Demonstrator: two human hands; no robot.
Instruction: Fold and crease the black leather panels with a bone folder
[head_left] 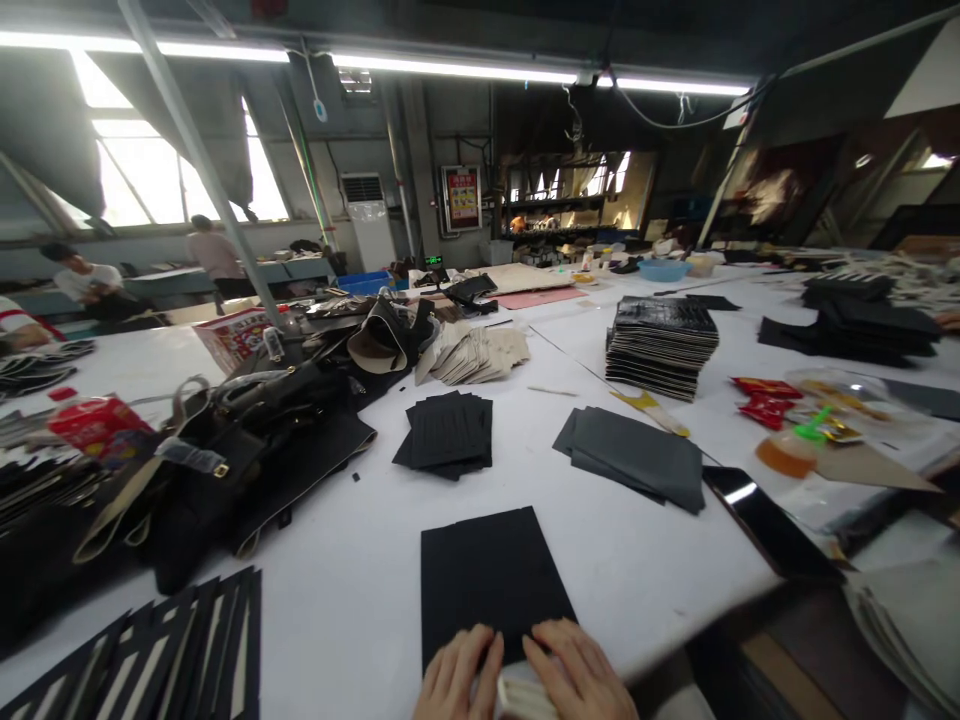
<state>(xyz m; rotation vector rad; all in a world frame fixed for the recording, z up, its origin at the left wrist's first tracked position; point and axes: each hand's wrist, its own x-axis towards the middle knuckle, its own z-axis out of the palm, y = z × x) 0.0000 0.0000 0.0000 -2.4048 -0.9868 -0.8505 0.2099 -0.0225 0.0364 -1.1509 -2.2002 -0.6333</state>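
At the near edge of the black sheet [491, 585] that lies flat on the white table [360, 600], we have both hands down side by side: our left hand [454, 680] and our right hand [574, 672] rest with fingers stretched and lying together over the sheet's near border, and between them they pinch or cover a small pale ribbed thing [525, 695], though we cannot tell how firmly either hand clamps it because the lower frame cuts them off. We take the black sheet as our landmark. Just beyond it, toward the middle of the table, sits a small stack of black pieces [446, 435], and beyond and to its right a fanned pile of grey sheets [634, 455]. Farther off on that same side stands a tall stack of dark pieces [660, 345]. Left of the sheet, near us, black strips with pale faces [172, 650] are laid out in a row, and beyond them lies a heap of black bags and straps [225, 450]. As we judge it, one sheet is under our hands, while the several stacks around it look unhandled, so most of the work seems left to do; what is finished we cannot tell.
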